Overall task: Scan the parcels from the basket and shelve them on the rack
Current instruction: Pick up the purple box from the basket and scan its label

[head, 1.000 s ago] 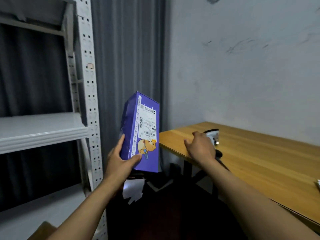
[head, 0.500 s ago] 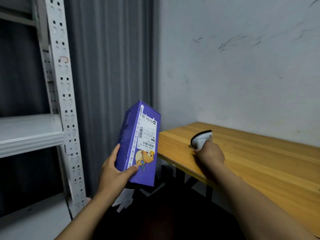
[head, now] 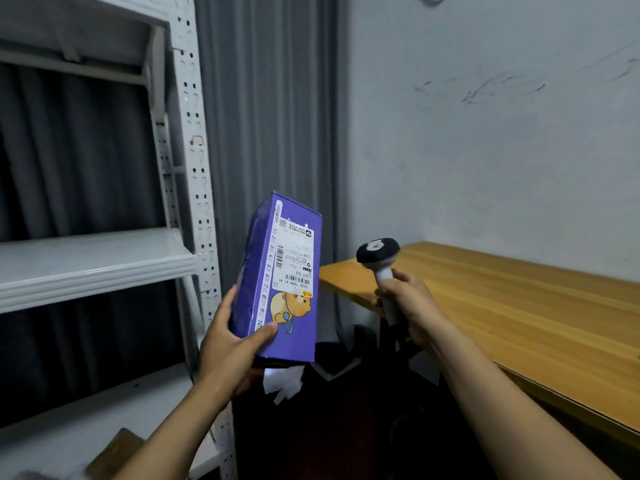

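**Between rack and worktop, parcel and scanner held up side by side**

Beside the white metal rack, my left grip holds the purple parcel from below. The thumb presses on its front face near the bottom corner, and the fingers wrap round its left side. The box is off every surface, standing on end and tilted, its top leaning to the right. A white shipping label with barcodes covers the upper part of the front face, above an orange cartoon animal. A row of printed numerals runs down the left edge of that face.

My right grip is clenched around the white handle of the scanner, whose dark rounded head rises above my knuckles. That head sits just right of the parcel, level with the label and apart from it, over the near corner of the wooden worktop. Which way its window points I cannot tell.

On the rack, the middle shelf runs white to the left of the parcel. A brown object, blurred, lies on the lower shelf by my left forearm. Grey curtain hangs behind the rack and the parcel, meeting a scuffed pale wall behind the worktop. A scrap of white paper shows in the dark space under the box.
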`<action>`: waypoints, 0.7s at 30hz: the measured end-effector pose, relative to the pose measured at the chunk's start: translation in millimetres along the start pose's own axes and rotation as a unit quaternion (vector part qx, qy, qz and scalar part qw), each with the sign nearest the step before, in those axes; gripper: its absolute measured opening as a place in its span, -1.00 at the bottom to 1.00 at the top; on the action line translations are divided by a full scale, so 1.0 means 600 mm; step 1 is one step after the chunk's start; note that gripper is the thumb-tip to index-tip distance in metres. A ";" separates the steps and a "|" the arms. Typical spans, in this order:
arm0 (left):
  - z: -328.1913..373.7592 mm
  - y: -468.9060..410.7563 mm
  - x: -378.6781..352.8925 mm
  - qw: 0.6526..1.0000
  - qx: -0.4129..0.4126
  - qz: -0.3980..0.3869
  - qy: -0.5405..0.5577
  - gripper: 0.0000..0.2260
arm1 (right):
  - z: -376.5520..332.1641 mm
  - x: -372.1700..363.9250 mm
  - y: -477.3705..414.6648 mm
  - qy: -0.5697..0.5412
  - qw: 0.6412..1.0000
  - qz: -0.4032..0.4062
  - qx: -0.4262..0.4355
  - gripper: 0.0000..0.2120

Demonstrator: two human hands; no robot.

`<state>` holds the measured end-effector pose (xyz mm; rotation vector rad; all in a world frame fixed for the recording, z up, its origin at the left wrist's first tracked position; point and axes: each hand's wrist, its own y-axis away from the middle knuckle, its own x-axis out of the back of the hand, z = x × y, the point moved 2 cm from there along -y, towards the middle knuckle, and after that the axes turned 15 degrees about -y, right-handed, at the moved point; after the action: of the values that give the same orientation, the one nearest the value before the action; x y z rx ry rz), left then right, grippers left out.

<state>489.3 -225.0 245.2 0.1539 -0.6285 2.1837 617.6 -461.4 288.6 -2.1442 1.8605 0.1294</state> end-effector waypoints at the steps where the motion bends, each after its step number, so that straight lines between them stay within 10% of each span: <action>1: -0.003 0.015 0.021 1.000 0.002 0.009 0.002 -0.28 | 0.000 -0.018 0.021 -0.016 1.000 -0.020 0.013 -0.73; 9: -0.063 0.138 0.207 0.993 0.033 0.115 -0.007 -0.32 | 0.041 -0.172 0.171 -0.161 0.963 -0.194 -0.093 -0.90; 21: -0.152 0.296 0.443 0.972 0.088 0.211 -0.054 -0.25 | 0.137 -0.346 0.344 -0.028 0.935 -0.337 -0.103 -0.91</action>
<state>193.3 -88.2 181.9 0.2518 -0.5647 2.6586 393.3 -265.0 230.8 -2.7564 1.0233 0.2338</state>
